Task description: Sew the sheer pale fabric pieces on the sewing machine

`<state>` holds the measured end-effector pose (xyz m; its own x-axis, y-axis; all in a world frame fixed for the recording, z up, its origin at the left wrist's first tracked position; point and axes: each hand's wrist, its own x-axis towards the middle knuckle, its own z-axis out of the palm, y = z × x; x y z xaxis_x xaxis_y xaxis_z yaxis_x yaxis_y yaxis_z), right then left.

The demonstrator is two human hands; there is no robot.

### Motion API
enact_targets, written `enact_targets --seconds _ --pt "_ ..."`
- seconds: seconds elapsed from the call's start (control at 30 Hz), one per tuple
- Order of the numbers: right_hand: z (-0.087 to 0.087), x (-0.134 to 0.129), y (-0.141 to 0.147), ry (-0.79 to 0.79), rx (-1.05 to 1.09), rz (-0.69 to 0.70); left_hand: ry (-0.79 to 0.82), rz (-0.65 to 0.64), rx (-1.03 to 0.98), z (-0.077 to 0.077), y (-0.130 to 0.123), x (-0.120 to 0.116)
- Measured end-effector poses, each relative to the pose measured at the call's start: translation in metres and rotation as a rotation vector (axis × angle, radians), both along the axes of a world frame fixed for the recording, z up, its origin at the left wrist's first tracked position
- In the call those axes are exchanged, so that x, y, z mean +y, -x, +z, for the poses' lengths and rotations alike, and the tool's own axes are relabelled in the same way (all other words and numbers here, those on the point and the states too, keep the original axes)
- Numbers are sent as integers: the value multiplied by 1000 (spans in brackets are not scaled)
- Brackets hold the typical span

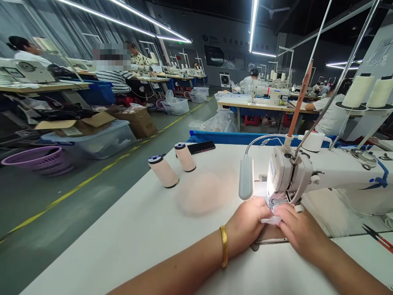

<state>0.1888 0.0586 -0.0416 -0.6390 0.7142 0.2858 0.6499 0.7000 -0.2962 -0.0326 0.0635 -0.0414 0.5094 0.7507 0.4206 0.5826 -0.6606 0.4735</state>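
Note:
A small piece of thin white fabric [270, 220] lies at the needle area of a white sewing machine [284, 170], lit by the machine's light. From the left, my left hand [249, 219], with a gold bracelet [224, 247] on its wrist, pinches the fabric's edge. My right hand [301, 227] presses curled fingers on the other side of the same piece, close to the presser foot. The fingertips of both hands are partly hidden by cloth and machine head. Left of the hands, a sheer pale peach heap [202, 192] rests on the white table [147, 233].
Two peach thread cones [164, 172] and a black phone [201, 147] stand and lie at the table's far left edge. A grey lamp [246, 178] hangs beside the machine head. Red-handled snips [379, 238] lie at right. Co-workers sit at machines beyond the aisle.

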Motion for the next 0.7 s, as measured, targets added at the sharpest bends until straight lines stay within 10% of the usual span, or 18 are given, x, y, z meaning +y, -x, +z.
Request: enact_targets --seconds 0.2,0.7 --pt "0 1 7 21 195 -98 242 4 -72 9 4 5" --pt "27 -19 -2 -11 -153 173 -199 -142 164 8 12 -33"
